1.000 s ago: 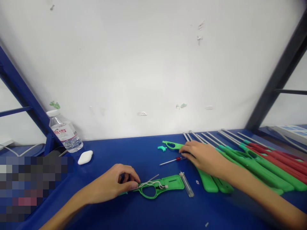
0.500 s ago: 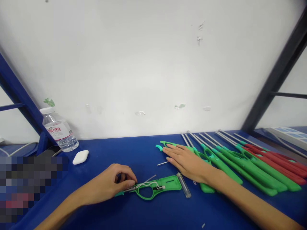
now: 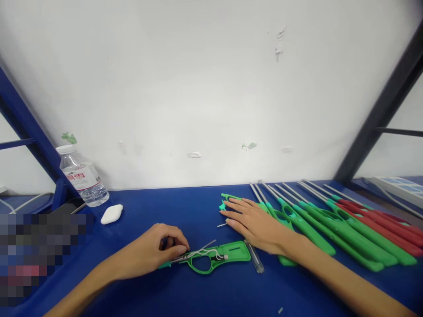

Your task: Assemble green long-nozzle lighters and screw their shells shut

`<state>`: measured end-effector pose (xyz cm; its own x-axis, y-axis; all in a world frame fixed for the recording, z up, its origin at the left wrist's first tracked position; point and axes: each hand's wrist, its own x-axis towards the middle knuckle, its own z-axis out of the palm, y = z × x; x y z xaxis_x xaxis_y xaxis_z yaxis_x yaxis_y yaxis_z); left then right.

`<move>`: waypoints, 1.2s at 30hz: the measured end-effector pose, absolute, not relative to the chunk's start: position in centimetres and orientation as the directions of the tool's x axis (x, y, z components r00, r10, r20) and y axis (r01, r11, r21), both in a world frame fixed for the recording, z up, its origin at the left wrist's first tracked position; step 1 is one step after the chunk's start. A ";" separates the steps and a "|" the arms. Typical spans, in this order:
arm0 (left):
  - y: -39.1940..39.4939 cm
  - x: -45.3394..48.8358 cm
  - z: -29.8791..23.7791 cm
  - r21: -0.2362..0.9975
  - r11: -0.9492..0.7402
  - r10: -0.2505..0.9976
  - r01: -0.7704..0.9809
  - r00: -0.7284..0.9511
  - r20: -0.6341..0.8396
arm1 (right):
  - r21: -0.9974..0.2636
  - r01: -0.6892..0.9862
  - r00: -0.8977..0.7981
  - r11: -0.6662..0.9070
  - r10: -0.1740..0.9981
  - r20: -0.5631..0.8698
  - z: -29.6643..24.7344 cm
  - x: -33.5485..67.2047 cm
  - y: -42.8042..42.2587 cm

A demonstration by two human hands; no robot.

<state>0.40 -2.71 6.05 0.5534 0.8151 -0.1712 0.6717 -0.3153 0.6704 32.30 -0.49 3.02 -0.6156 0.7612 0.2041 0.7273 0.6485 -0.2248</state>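
Observation:
My left hand (image 3: 161, 248) pinches the front end of an opened lighter half-shell (image 3: 238, 252), green with a finger loop, lying on the blue table. White wires (image 3: 203, 252) and a thin metal rod run along the shell from under my fingertips. Close to its right end lies a clear fuel tank (image 3: 256, 259), partly beneath my right hand. Palm down with fingers stretched, my right hand (image 3: 256, 224) rests over loose parts. A teal trigger piece (image 3: 222, 205) and a thin metal pin (image 3: 221, 225) show at its fingertips. Another green shell (image 3: 228, 196) lies partly hidden under that hand.
Several long-necked green lighters (image 3: 343, 233) and red lighters (image 3: 390, 224) lie in a row on the right. At the left stand a water bottle (image 3: 84, 178) and a white case (image 3: 111, 214). A small scrap (image 3: 280, 310) lies near the front edge.
My right hand has shifted slightly left, its fingers now nearer the teal trigger piece, which has turned. My left hand keeps its pinch on the shell's front end.

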 end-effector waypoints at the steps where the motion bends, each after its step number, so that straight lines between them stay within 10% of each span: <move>1: -2.7 0.4 6.0 0.670 -0.317 0.815 0.671 0.554 -0.169 | -0.232 0.717 -0.625 0.657 0.754 0.203 3.2 32.3 -0.7; 16: -2.6 0.6 6.0 0.691 -0.343 0.838 0.637 0.540 -0.081 | -0.287 0.668 -0.652 0.687 0.726 0.218 3.7 31.5 -1.6; 27: -3.2 1.1 4.2 0.611 -0.538 0.843 0.581 0.368 0.392 | -0.423 0.650 -0.575 0.631 0.772 0.270 5.6 30.6 -4.0; 36: -5.8 2.4 3.6 0.057 -0.884 0.385 0.464 0.652 0.654 | -0.662 0.439 -0.682 0.608 0.705 0.196 5.8 28.9 -7.2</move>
